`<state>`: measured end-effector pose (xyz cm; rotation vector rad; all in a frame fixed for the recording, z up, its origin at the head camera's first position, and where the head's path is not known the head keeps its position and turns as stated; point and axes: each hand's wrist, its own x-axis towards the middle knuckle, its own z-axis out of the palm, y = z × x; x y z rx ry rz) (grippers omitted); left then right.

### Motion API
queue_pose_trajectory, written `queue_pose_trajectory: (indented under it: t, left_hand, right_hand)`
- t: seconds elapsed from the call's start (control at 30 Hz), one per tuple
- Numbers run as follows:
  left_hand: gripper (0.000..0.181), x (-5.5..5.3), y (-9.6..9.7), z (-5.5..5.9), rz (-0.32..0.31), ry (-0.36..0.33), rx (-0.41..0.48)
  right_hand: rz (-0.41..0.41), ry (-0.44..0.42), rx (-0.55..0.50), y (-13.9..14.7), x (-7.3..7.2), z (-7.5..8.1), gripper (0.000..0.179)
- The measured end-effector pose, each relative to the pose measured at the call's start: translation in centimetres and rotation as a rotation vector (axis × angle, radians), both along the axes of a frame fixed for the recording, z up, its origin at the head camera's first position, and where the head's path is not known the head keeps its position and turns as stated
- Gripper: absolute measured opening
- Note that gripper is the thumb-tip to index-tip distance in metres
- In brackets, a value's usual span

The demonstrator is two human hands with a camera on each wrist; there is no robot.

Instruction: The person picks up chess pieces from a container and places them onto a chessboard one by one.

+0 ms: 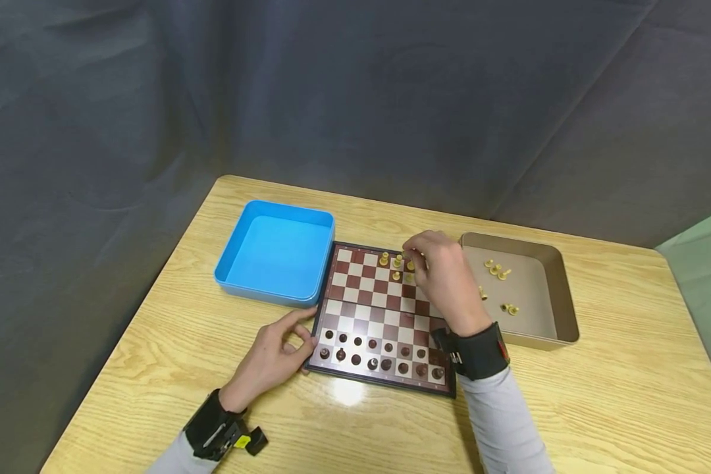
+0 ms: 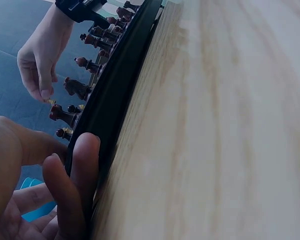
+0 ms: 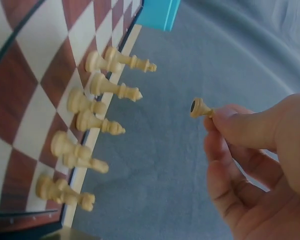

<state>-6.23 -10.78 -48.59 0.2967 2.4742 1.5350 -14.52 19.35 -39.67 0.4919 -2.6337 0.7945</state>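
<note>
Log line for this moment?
right hand: pinches pale chess piece, apart from chessboard | left hand: holds chessboard at left edge | tan tray: pale pieces inside

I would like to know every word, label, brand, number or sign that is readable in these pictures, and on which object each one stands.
No text is readable.
Dark-red-and-white square chessboard: tiny pale marks along its border, too small to read.
Black left-wrist band: yellow patch, no legible writing.
Black right-wrist band: no legible writing.
Blue square open box, beige rectangular tray: no writing visible.
</note>
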Motion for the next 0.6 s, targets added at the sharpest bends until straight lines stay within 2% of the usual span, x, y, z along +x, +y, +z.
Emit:
queue_pose_trajectory:
  t: [0.2, 0.6]
  left_hand:
    - [0.052, 0.1, 0.0, 0.0, -0.001, 0.01, 0.004]
    - [0.053, 0.0, 0.0, 0.0, -0.002, 0.012, -0.005]
  right_hand:
    - [0.035, -0.058, 0.004, -0.4, -0.3, -0.8, 0.014]
    - [0.074, -0.061, 0.019, -0.9, -0.7, -1.9, 0.014]
